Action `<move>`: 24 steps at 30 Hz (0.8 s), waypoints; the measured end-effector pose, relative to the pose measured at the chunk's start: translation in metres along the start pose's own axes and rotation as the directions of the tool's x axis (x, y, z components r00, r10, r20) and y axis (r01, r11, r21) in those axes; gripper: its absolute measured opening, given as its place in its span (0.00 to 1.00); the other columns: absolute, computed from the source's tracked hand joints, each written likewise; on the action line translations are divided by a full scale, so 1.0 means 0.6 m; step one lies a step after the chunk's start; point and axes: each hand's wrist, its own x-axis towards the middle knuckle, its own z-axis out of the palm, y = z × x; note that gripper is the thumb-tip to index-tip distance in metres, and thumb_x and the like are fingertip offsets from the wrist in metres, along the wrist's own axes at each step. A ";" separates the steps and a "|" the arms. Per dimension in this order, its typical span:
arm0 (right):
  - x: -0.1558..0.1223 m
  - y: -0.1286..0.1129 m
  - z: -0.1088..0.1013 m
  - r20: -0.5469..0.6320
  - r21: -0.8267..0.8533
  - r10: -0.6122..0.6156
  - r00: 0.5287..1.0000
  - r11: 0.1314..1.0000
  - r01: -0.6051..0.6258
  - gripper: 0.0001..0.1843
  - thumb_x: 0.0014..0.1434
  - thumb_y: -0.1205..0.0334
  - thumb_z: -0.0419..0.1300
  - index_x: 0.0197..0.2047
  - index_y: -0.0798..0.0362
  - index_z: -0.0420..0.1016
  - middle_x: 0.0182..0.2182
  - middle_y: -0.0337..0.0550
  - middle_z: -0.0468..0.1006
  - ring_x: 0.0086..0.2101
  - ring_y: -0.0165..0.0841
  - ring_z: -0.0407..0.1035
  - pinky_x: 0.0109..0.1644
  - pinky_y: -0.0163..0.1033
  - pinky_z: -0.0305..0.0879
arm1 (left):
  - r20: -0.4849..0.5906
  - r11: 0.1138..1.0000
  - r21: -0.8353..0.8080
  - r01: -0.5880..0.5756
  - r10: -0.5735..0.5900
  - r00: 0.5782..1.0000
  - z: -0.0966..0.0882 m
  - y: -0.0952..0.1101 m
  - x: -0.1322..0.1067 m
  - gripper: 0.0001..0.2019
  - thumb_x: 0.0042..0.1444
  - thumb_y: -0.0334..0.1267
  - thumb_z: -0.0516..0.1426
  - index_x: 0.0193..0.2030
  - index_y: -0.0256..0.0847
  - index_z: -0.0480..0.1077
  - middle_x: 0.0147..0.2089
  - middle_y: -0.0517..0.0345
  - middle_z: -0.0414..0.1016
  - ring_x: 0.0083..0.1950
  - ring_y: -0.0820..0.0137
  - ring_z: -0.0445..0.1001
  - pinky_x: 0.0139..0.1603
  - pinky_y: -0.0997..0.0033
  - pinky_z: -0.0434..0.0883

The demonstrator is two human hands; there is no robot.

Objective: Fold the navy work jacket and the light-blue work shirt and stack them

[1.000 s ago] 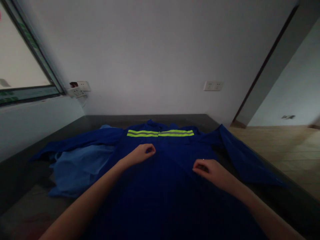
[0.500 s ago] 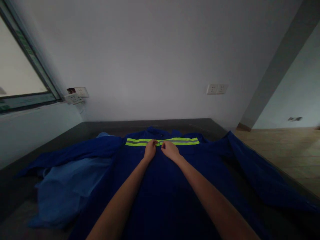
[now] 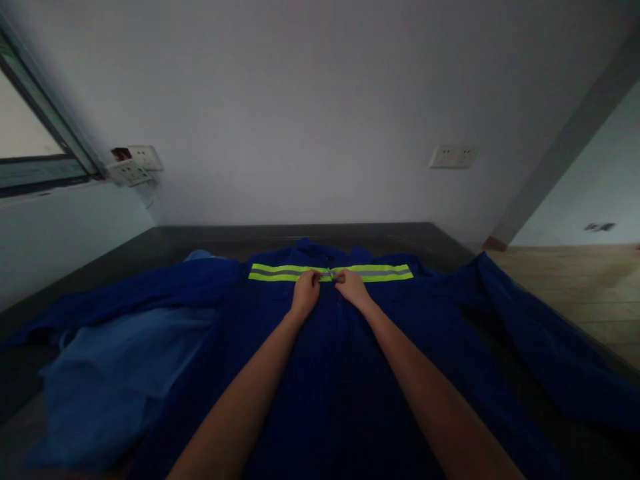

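Cloth is being pinched at the middle of the chest: the left hand and the right hand are sitting close together, almost touching, each curled shut on one front edge of the dark blue work jacket, right where the yellow reflective stripe is breaking in two. The jacket is lying spread front-up on the dark countertop, collar towards the wall, sleeves trailing out to both sides, with a lighter blue garment bunching beside it on the person's left. Whatever fastener is sitting between the fingers is too small and dim to make out. Judging from the grip, this joining is going best when the two halves of the stripe are lining up level before the edges are pressed together, the fabric below is lying flat without puckers, and the pull is being kept gentle, so the jacket is not sliding across the smooth top
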 end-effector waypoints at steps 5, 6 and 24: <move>0.016 0.029 -0.003 -0.014 0.213 0.032 0.999 0.977 -0.028 0.11 0.46 0.74 0.58 0.33 0.55 0.78 0.30 0.44 0.81 0.35 0.36 0.75 0.40 0.36 0.67 | 0.051 0.997 0.079 -0.015 0.011 0.999 -0.003 0.005 -0.003 0.13 0.54 0.23 0.50 0.40 0.37 0.73 0.42 0.51 0.76 0.47 0.65 0.72 0.51 0.65 0.68; 0.017 0.033 -0.002 -0.017 0.255 0.037 0.999 0.966 -0.031 0.11 0.46 0.73 0.59 0.33 0.56 0.79 0.30 0.44 0.81 0.34 0.36 0.75 0.39 0.36 0.68 | 0.065 0.995 0.098 -0.025 0.019 0.998 -0.004 0.008 -0.004 0.12 0.55 0.24 0.51 0.40 0.37 0.73 0.42 0.51 0.76 0.46 0.65 0.72 0.51 0.65 0.68; 0.020 0.037 0.007 -0.035 0.403 -0.018 0.999 0.914 0.031 0.04 0.45 0.71 0.62 0.28 0.55 0.76 0.27 0.41 0.80 0.31 0.34 0.74 0.39 0.37 0.68 | 0.221 0.962 0.270 -0.032 -0.030 0.975 -0.010 0.030 -0.005 0.07 0.57 0.34 0.57 0.42 0.40 0.70 0.43 0.54 0.76 0.46 0.64 0.72 0.45 0.67 0.65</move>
